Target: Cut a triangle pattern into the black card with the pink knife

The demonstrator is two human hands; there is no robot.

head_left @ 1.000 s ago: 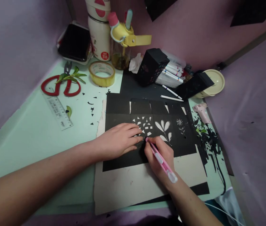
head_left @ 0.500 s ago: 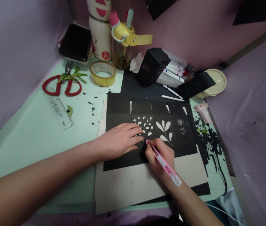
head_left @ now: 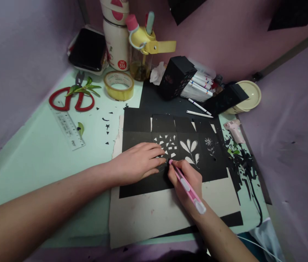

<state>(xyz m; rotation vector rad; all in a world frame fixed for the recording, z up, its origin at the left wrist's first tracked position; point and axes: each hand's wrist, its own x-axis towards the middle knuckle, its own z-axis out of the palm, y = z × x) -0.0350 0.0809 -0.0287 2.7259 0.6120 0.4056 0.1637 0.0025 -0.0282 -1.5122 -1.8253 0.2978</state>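
My right hand (head_left: 186,178) grips a pink craft knife (head_left: 188,187) like a pen, its front end down at the black paper (head_left: 140,189). Flat on that sheet lies my left hand (head_left: 140,163), fingers stretched out just left of the knife tip and covering part of the cut area. Small geometric cut-outs (head_left: 170,145) show near my left fingertips. To their right are a leaf-shaped cut-out (head_left: 189,146) and a finer flower cut-out (head_left: 210,147). Beneath the black paper is a grey board (head_left: 143,218). The blade itself is too small to make out.
Left on the pale green table are red-handled scissors (head_left: 59,100), a clear ruler (head_left: 68,125) and a tape roll (head_left: 119,87). Bottles (head_left: 115,43), a black paper box (head_left: 177,76) and white pens (head_left: 200,112) stand or lie behind. Black scraps (head_left: 245,163) pile up at right.
The knife's rear end has swung slightly left and up, and its tip has moved a little farther from me. My left hand stays nearly still on the paper.
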